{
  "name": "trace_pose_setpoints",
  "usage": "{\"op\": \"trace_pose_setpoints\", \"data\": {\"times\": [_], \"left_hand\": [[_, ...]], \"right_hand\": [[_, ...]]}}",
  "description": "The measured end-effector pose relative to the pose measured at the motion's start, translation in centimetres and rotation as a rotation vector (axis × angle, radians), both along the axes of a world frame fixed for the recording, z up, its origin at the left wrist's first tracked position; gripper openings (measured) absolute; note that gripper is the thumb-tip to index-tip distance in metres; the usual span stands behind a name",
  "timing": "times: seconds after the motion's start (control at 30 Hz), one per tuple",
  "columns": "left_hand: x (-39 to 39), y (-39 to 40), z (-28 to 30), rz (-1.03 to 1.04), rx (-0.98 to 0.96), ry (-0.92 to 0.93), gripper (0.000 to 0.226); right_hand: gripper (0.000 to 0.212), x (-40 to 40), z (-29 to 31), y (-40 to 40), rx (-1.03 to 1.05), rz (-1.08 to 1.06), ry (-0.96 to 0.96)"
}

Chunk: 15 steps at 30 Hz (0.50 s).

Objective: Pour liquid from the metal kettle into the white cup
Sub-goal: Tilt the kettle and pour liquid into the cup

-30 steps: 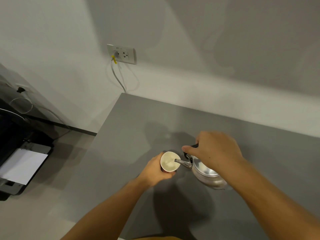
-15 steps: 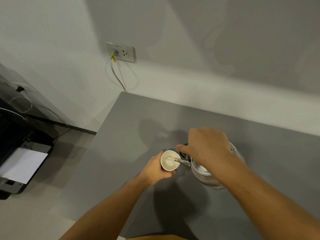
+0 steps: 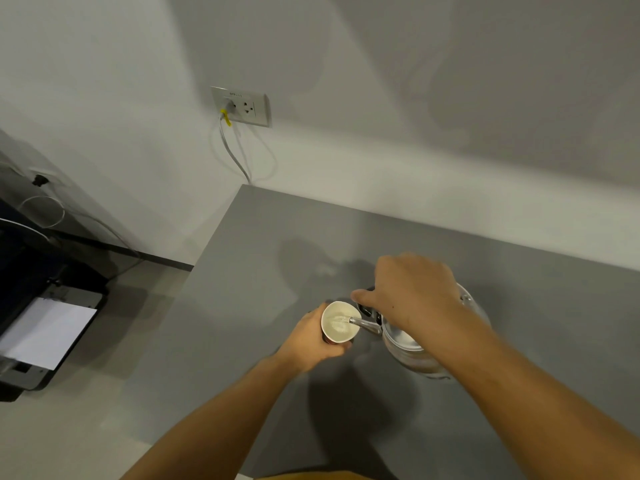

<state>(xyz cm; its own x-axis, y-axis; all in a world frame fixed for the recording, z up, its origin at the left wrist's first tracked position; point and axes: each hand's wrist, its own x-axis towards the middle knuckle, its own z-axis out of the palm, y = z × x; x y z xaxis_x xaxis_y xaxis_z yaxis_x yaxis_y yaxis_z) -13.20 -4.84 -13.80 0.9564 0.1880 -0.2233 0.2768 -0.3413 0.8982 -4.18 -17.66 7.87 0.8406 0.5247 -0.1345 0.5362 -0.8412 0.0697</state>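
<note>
The white cup (image 3: 338,323) stands on the grey table (image 3: 242,289), with my left hand (image 3: 308,339) wrapped around its near side. The metal kettle (image 3: 412,344) is tilted toward the cup, and my right hand (image 3: 412,289) grips its black handle from above. Its thin spout (image 3: 363,324) reaches over the cup's right rim, and a stream of liquid runs from it into the cup. My right hand and forearm hide much of the kettle's lid and body.
The table's left edge runs diagonally, with pale floor beyond it. A dark printer with white paper (image 3: 45,327) sits on the floor at the left. A wall socket (image 3: 242,105) with a plugged cable hangs above the table's far corner. The wall borders the table's far side.
The kettle has tipped further toward the cup, its rear rising into view behind my right hand. Liquid now pools in the cup. My left hand has stayed on the cup.
</note>
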Motion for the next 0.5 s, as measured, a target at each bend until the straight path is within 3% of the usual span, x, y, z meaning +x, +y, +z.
{"op": "trace_pose_setpoints", "data": {"times": [0.5], "left_hand": [[-0.14, -0.09, 0.03, 0.008, -0.002, -0.002, 0.061]], "right_hand": [[0.049, -0.01, 0.02, 0.15, -0.011, 0.0, 0.011]]}}
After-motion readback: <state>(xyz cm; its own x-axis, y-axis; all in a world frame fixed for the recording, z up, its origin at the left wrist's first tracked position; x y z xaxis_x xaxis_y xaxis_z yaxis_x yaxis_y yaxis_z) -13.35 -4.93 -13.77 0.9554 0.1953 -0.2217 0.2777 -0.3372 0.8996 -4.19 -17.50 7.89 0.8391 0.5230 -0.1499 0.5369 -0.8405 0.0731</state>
